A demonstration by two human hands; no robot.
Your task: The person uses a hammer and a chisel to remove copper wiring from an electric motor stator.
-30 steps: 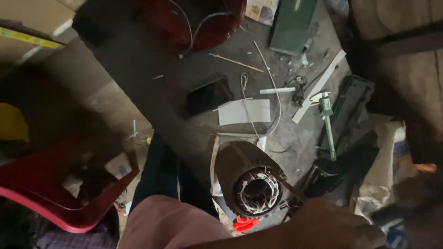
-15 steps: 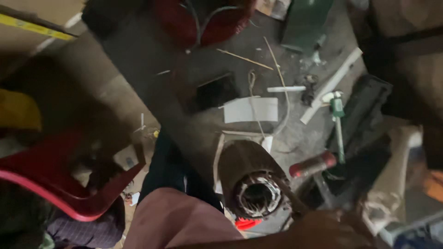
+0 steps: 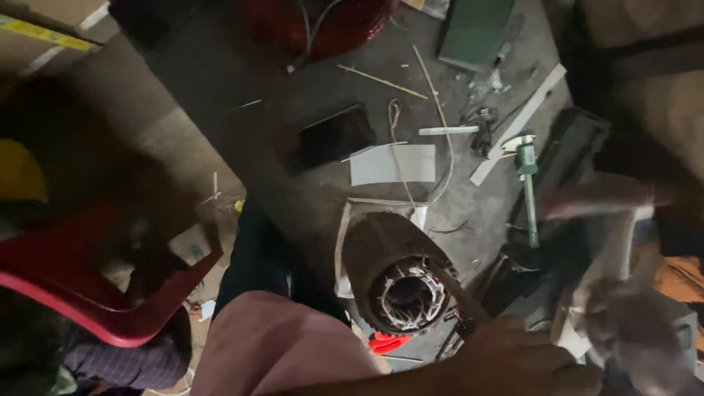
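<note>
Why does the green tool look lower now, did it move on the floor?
No. The green caliper lies in the same spot beside the white strip and near the white paper sheet. Only the head camera shifted.

Rusty motor stator (image 3: 400, 275) lies tilted on the floor, windings exposed.
</note>
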